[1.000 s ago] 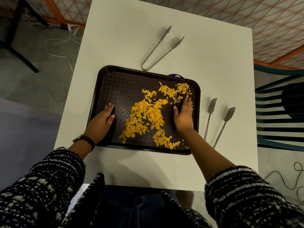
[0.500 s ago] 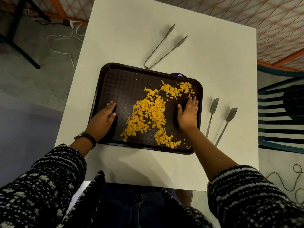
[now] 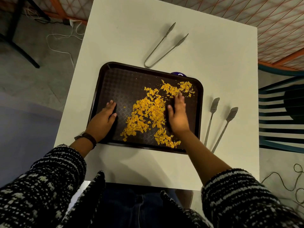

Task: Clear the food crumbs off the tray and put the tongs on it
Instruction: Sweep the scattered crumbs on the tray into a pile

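A dark brown tray (image 3: pixel 125 83) lies on the white table (image 3: pixel 128 30). Yellow food crumbs (image 3: pixel 148 112) are spread over its middle and right half. My left hand (image 3: pixel 103 120) lies flat on the tray's left part, fingers together, holding nothing. My right hand (image 3: pixel 177 116) stands on edge against the right side of the crumb pile, fingers straight, slightly blurred. One pair of metal tongs (image 3: pixel 164 45) lies behind the tray. A second pair of tongs (image 3: pixel 220 124) lies on the table to the right of the tray.
A small blue object (image 3: pixel 178 74) peeks out behind the tray's far rim. A striped chair (image 3: pixel 281 112) stands to the right of the table. Cables lie on the floor at the left (image 3: pixel 62 40) and lower right (image 3: pixel 294 183).
My right hand has shifted left from near the tray's right rim into the crumbs, pushing them toward the middle. The left hand has stayed put.
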Demonstrator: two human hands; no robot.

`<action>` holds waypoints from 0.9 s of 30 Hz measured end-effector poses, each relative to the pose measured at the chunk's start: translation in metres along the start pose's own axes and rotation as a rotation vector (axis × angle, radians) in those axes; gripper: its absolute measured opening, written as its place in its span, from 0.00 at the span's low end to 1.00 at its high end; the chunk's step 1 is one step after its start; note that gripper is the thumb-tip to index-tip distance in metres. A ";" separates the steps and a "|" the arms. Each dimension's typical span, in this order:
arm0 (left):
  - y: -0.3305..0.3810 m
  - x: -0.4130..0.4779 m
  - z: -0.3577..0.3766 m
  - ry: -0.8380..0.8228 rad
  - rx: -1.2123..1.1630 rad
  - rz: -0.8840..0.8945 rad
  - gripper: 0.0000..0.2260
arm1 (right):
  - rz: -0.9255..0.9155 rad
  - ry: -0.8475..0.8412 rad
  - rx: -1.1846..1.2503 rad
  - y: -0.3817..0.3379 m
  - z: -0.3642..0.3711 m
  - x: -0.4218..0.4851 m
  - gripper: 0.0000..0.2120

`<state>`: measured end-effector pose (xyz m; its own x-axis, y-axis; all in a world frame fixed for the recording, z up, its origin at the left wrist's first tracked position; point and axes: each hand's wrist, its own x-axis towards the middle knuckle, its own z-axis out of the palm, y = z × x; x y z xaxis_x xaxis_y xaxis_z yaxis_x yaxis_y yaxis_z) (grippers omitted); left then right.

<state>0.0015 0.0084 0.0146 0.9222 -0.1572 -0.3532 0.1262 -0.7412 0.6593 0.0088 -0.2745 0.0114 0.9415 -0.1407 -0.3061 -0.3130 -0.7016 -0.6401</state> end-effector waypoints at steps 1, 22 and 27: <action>0.000 0.000 0.000 0.002 0.006 0.005 0.22 | 0.044 0.050 -0.011 0.005 -0.008 0.011 0.29; -0.006 0.002 0.003 0.003 0.023 0.014 0.22 | -0.041 -0.007 0.038 -0.018 0.002 0.013 0.30; -0.006 0.001 0.003 0.017 0.013 0.023 0.22 | 0.056 0.077 -0.128 0.011 -0.033 0.067 0.30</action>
<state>0.0005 0.0110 0.0080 0.9311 -0.1634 -0.3262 0.0998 -0.7460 0.6585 0.0723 -0.3144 0.0076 0.9315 -0.2316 -0.2806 -0.3512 -0.7736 -0.5275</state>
